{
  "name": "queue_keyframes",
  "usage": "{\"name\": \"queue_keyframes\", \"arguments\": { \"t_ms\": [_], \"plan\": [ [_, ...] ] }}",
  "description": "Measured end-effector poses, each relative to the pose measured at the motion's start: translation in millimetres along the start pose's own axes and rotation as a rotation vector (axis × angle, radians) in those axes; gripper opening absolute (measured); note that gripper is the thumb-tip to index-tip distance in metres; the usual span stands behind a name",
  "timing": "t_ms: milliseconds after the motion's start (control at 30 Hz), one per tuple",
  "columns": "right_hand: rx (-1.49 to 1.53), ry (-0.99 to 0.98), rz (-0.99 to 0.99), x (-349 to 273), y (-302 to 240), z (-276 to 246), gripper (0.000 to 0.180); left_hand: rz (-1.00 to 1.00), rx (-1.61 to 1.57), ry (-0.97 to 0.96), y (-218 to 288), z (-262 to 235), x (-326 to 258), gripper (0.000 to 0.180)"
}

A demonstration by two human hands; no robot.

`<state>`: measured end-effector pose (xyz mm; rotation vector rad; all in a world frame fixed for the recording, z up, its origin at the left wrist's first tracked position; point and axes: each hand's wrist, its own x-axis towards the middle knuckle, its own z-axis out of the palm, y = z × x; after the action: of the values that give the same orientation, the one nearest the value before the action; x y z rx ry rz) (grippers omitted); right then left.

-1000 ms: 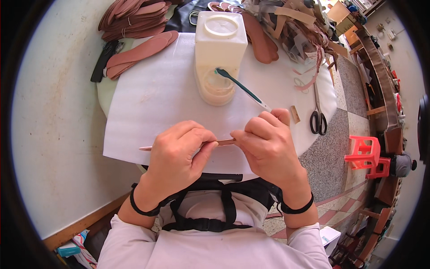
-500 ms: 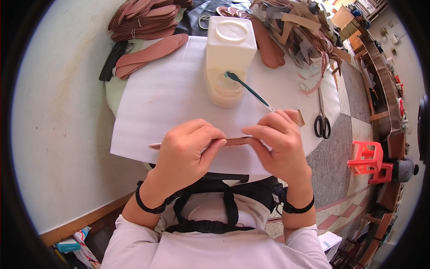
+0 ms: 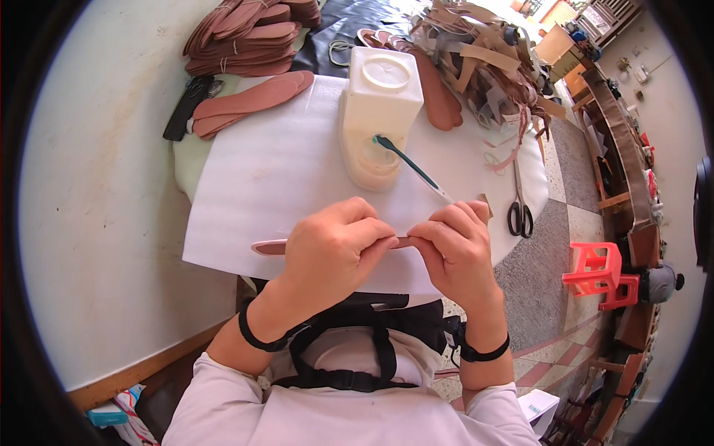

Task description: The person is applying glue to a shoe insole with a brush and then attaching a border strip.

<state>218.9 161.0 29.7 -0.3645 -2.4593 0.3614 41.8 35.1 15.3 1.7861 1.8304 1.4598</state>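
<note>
Held between both hands above the near part of the white sheet is a slim brown insole (image 3: 271,247) with a pale edge. My left hand (image 3: 335,238) pinches it along its length, and one rounded end sticks out to the left. My right hand (image 3: 460,244) has its thumb and fingers closed on the insole's right part, close to the left fingertips. Most of the insole is hidden behind the hands. Just beyond them stands a cream plastic container (image 3: 383,111) with an open lower front, from which a dark green and white brush (image 3: 413,165) leans toward my right hand.
White sheeting (image 3: 245,201) covers the table. Stacked brown insoles (image 3: 242,37) lie far left, with loose insoles (image 3: 249,102) and a black-handled tool (image 3: 186,108) nearer. Material scraps (image 3: 483,59) heap far right; black-handled scissors (image 3: 519,215) rest at the right edge. A red stool (image 3: 595,269) stands beyond.
The left hand has slid right along the insole toward the right hand, so the fingertips are closer together. More of the insole's left end shows. The whole view has shifted slightly.
</note>
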Motion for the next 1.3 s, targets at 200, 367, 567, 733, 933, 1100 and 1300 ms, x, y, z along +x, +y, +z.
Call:
{"name": "queue_keyframes", "arguments": {
  "t_ms": [200, 367, 567, 733, 933, 1100, 1300],
  "plan": [
    [-0.061, -0.002, 0.030, -1.0, -2.7, 2.7, 0.015, 0.021, 0.013, 0.010, -3.1, -3.7, -0.7, 0.009],
    [-0.087, 0.000, 0.018, -6.1, -2.4, 4.4, 0.016, 0.053, 0.003, 0.012, -4.2, -6.5, -3.4, 0.009],
    [-0.077, -0.008, 0.041, -10.2, -3.3, 3.7, 0.015, 0.020, -0.027, -0.003, -2.5, -8.9, -5.7, 0.008],
    [-0.047, -0.002, 0.057, -18.2, -4.9, 3.6, 0.015, 0.004, -0.024, -0.056, 3.2, -11.9, -8.6, 0.009],
    [-0.030, 0.035, 0.028, -15.6, -5.0, 3.8, 0.015, -0.024, -0.040, -0.054, 6.4, -16.6, -10.2, 0.009],
    [-0.014, 0.022, 0.008, -12.9, -3.5, 2.5, 0.015, -0.060, -0.048, -0.057, 8.9, -19.6, -8.7, 0.009],
    [-0.011, 0.072, 0.029, -13.6, -4.6, 8.4, 0.016, -0.047, -0.058, -0.043, 2.0, -14.6, -9.8, 0.007]
  ]
}}
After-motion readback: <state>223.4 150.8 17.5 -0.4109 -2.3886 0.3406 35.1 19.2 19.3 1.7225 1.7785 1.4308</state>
